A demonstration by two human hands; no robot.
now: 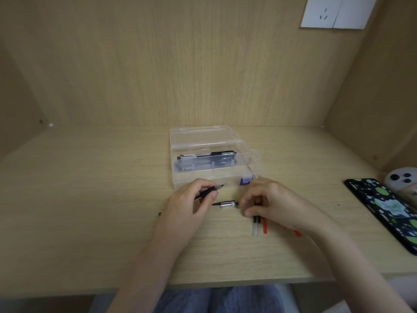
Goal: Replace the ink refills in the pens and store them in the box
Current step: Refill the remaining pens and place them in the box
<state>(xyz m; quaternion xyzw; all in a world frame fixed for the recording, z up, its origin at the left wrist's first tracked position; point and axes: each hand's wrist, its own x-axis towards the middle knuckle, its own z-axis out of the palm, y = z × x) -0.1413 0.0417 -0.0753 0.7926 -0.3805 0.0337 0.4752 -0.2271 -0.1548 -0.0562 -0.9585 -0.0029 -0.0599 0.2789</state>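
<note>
pale wood-grain surface (94, 222) carries a clear plastic box (180, 177) at twelve o'clock from the hands, its lid (200, 135) folded back flat behind it. black-and-clear pens (207, 155) lie lengthways in the box's far compartment, and a small purple piece (246, 180) sits at its near corner, toward five o'clock. the left hand (191, 204) pinches a black pen section (209, 190) between thumb and curled fingers, the metal tip pointing to two o'clock, toward the box front. the right hand (273, 199) lies knuckles-up with its fingers curled down round a small bundle of refills (256, 227); the refills run up between the fingers and stick out toward six o'clock, two clear with black ends and a red one just beside them. between the two hands a short clear barrel piece (228, 204) with a dark end lies on the surface, close to the right fingertips; whether they touch it cannot be told. another bit of red (297, 233) shows from under the right wrist at four o'clock. well apart at three o'clock lies a dark phone (383, 211) with green spots, and beyond it a white device (404, 177) with round lenses. a white wall socket (322, 12) sits at one o'clock on the back panel.
</note>
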